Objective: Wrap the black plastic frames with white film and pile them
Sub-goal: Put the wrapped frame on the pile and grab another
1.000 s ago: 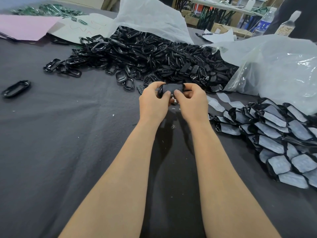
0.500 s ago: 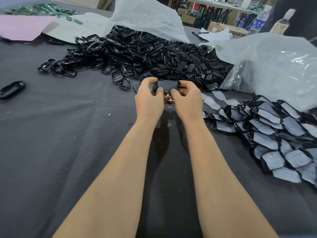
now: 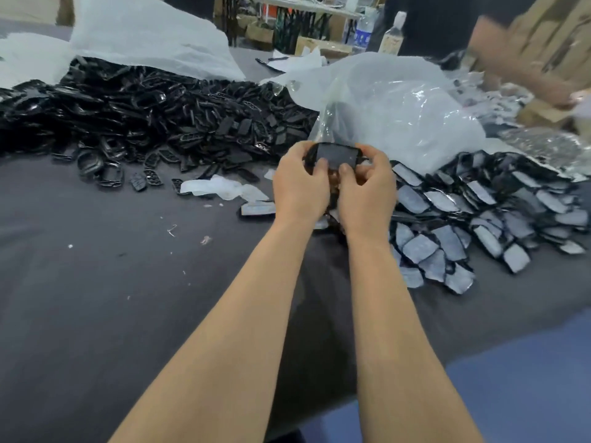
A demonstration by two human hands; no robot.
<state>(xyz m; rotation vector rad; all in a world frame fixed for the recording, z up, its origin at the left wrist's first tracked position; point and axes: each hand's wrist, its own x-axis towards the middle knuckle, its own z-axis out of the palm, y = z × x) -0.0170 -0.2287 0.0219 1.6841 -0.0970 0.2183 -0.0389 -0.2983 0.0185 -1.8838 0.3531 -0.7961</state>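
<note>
Wide table under a soft dark grey cloth. At the far left, a big messy heap of bare black frames, hard and shiny, with round corners. To its right, a puffy clear bag, glossy and full of wrinkles. Behind the heap, a crinkly white sheet. On the right side of the table, a spread pile of wrapped frames, each with a dull pale face and a black rim, lapped like fish scales. In the middle, left hand and right hand close together, both curled round one frame, held up just in front of the clear bag. Both thumb tips pressed on its flat grey face. Near the left hand, floppy scraps of white film flat on the cloth.
</note>
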